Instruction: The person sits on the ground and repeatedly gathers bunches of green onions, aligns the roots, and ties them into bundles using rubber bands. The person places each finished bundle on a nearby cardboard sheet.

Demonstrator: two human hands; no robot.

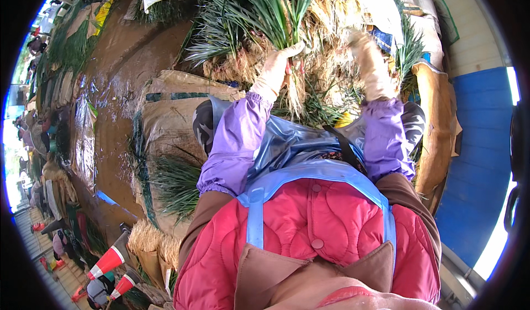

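My left hand [274, 67] is closed around a bunch of long-leaved green plants [285, 20]. Its leaves point away from me, and its reddish stem bases and pale roots [295, 92] hang below my fingers. To the right, my right hand [370, 59] is blurred by motion, close to a heap of straw-coloured roots [331, 24]; whether it holds anything is unclear. More green plants [223, 24] with roots lie beyond my left hand. Loose green leaves [316, 105] lie between my knees, before the blue plastic apron [290, 140].
A woven sack [169, 119] lies left of my knee, with green leaves [176, 183] on it. Further left is wet brown floor [120, 61]. Brown cardboard [432, 123] and a blue wall panel [480, 157] stand at right. Traffic cones [108, 262] and several people are at lower left.
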